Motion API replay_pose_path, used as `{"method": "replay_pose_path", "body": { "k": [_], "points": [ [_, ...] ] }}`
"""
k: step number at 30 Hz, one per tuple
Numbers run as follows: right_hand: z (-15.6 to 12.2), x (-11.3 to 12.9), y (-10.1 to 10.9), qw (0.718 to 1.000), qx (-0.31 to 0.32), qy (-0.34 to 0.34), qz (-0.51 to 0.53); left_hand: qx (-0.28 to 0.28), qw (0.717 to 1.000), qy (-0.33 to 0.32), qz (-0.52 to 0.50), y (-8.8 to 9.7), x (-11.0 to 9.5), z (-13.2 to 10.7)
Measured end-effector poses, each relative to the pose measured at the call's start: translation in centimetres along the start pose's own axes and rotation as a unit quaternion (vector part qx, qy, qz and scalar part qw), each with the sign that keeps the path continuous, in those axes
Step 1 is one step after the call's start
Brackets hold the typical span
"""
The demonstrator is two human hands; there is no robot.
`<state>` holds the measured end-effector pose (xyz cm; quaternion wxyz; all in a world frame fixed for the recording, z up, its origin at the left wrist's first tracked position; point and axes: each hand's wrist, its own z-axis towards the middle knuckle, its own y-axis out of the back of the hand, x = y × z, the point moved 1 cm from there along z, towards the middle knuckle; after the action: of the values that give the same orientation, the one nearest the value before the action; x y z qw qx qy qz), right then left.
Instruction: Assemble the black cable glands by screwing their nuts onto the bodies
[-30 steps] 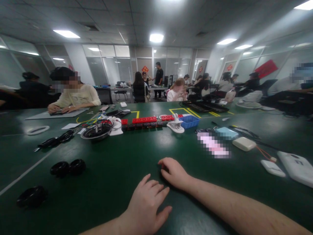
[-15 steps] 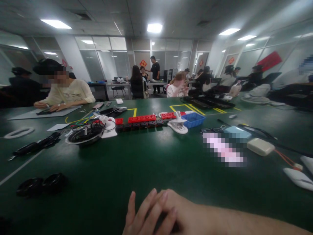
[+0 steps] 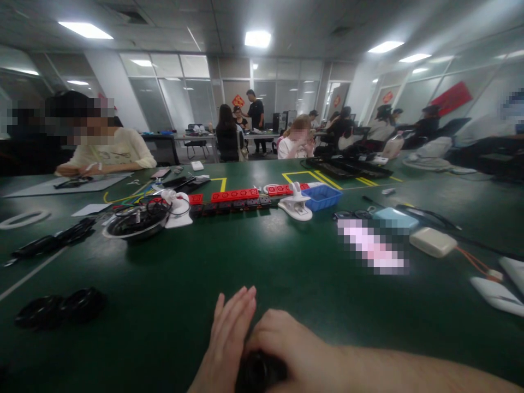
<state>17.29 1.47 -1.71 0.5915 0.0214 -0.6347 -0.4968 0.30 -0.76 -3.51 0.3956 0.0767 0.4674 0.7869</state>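
Note:
My right hand point(image 3: 286, 341) lies at the near edge of the green table point(image 3: 262, 267), its fingers curled down over a small black round object point(image 3: 260, 372) that shows only partly under the palm. My left hand point(image 3: 227, 341) stands on edge right beside it, fingers straight and held together, pressed against the right hand and the black object. My right forearm runs off to the lower right.
Two black round parts point(image 3: 61, 310) lie at the left. Farther back are a bowl of cables point(image 3: 137, 221), red socket strips point(image 3: 235, 195), a white clamp point(image 3: 297, 207), a blue basket point(image 3: 321, 197) and a white box point(image 3: 434, 242). A person point(image 3: 106, 150) sits across the table.
Both hands have come back toward the near edge. My right hand has curled over the black object, and my left hand has turned from flat to edge-on against it.

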Motion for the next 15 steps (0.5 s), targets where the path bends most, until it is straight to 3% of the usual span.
{"method": "replay_pose_path", "body": {
  "k": [4, 8, 11, 15],
  "points": [
    [-0.3, 0.7, 2.0, 0.996, -0.058, -0.043, -0.049, 0.110, 0.994, -0.011, -0.017, 0.3, 2.1, 0.5],
    [-0.1, 0.8, 2.2, 0.994, -0.058, -0.061, -0.072, 0.240, 0.970, 0.035, -0.028, 0.6, 2.2, 1.2],
    [-0.2, 0.8, 2.0, 0.994, -0.067, -0.051, -0.071, 0.257, 0.963, 0.075, -0.045, 1.1, 1.5, 1.7],
    [-0.4, 0.7, 2.0, 0.993, -0.096, -0.041, -0.051, 0.233, 0.965, 0.095, -0.072, 1.4, 1.1, 2.1]
  ]
}}
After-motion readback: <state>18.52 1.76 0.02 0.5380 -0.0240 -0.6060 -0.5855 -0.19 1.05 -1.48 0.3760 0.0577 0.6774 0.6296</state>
